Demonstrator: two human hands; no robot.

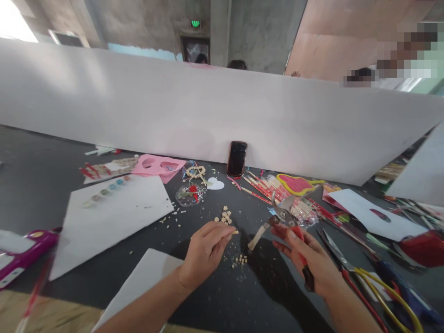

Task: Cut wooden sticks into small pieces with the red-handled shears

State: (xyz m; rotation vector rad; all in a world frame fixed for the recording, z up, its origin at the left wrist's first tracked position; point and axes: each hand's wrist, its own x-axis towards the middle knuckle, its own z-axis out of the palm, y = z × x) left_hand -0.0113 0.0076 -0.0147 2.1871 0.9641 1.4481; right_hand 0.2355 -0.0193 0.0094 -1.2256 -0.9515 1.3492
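Note:
My left hand [208, 247] is closed, pinching a short piece of pale wooden stick [235, 232] between thumb and fingertips. My right hand [305, 254] grips red-handled pruning shears [284, 212], whose jaws point away from me and stand apart. A pale strip [257, 237] hangs beside the shears; whether it is part of them I cannot tell. Just beyond my left hand lie small flower-shaped clusters of wood pieces [225, 214]. Nearer to me, between the hands, sits a loose pile of tiny cut stick pieces [239, 261].
A phone [237, 158] leans against the long white board [194, 111]. Red-wrapped chopsticks [260, 189] lie right of it. Scissors [367, 273] rest by my right forearm. White sheets [114, 212] and a purple glue gun [31, 249] are at left.

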